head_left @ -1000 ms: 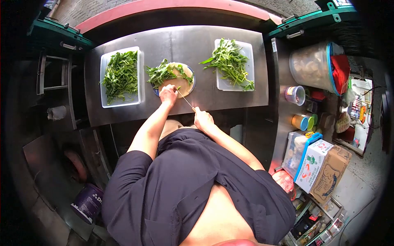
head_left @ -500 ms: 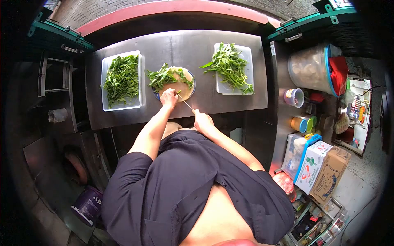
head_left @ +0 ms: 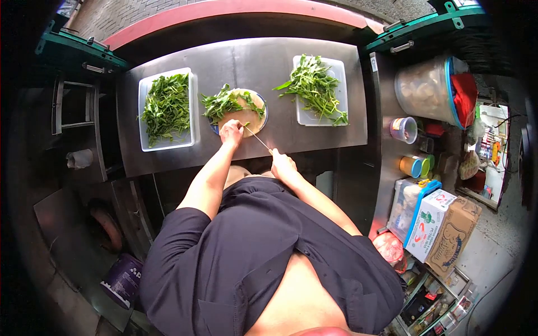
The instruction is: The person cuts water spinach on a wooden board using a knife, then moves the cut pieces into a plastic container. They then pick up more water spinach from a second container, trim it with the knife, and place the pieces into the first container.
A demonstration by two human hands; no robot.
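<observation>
On a round wooden cutting board [head_left: 240, 116] with a blue rim lies a heap of leafy greens [head_left: 224, 103]. At the board's near edge my left hand [head_left: 231, 133] is closed, with a bit of green stem showing at its fingertips. My right hand [head_left: 283, 166] grips the handle of a knife [head_left: 259, 139], just off the table's front edge. The blade slants up and left, its tip close to my left fingers. Cut greens [head_left: 165, 106] fill a clear plastic tray [head_left: 193, 126] on the left. Longer-stemmed greens [head_left: 315, 87] lie in a white tray [head_left: 338, 71] on the right.
The trays and board stand on a metal table [head_left: 241, 56]. To the right are a large lidded tub [head_left: 423, 89], small jars [head_left: 411, 167], a blue-lidded box [head_left: 404, 207] and a cardboard box [head_left: 454, 232]. A purple bucket [head_left: 122, 280] stands low on the left.
My right hand has shifted slightly right, drawing the knife with it away from my left hand. My left hand and the greens look nearly the same.
</observation>
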